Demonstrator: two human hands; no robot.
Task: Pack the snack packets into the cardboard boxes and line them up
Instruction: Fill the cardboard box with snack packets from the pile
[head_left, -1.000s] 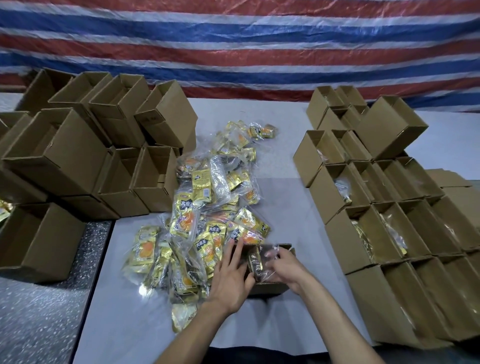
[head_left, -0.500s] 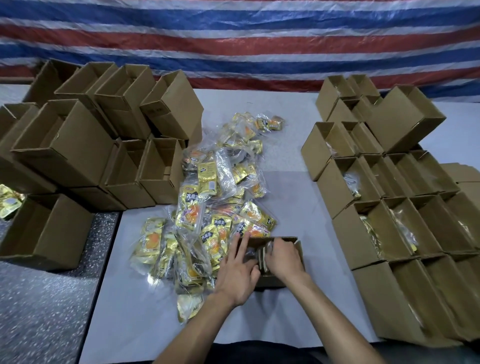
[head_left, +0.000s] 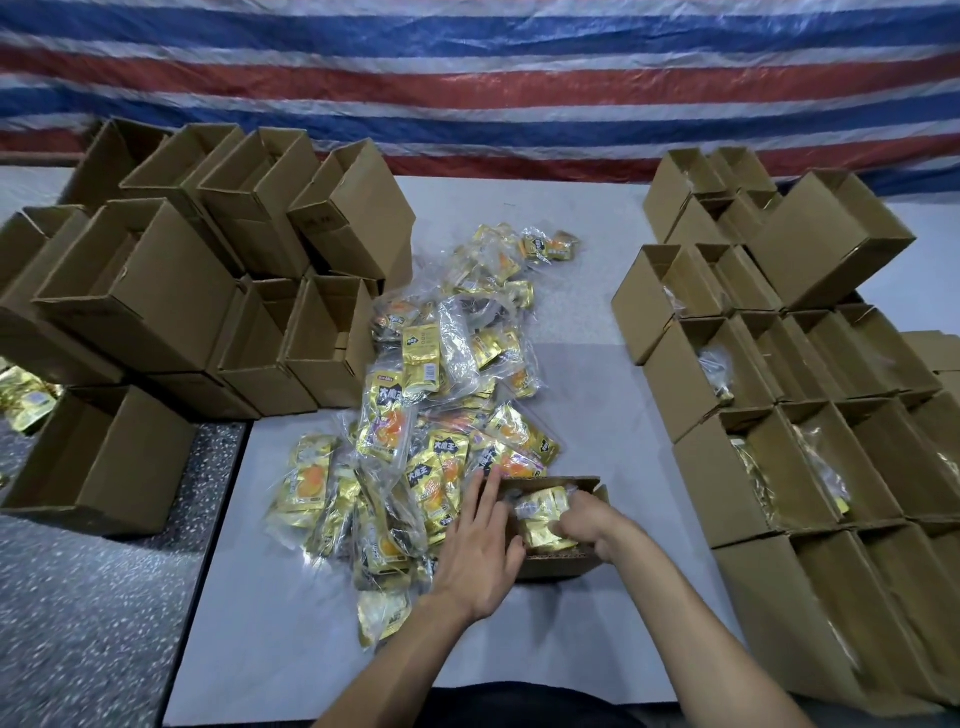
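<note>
Left hand (head_left: 480, 551) flat, fingers straight against box (head_left: 558, 565); right hand (head_left: 589, 525) fingers curled round packet (head_left: 540, 517) inside.

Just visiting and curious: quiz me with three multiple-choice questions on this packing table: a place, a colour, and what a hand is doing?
1. The pile of snack packets lies where, relative to the left boxes and right boxes?
A. between
B. behind
C. on top

2. The tarp has which stripes?
A. green, yellow
B. red, white, blue
C. black, grey

3. What is the right hand doing?
A. lies flat
B. folds a flap
C. grips a packet in the open box

Answers: 1 A: it fills the gap between them. 2 B: those bands repeat. 3 C: fingers curl round the gold packet.
</note>
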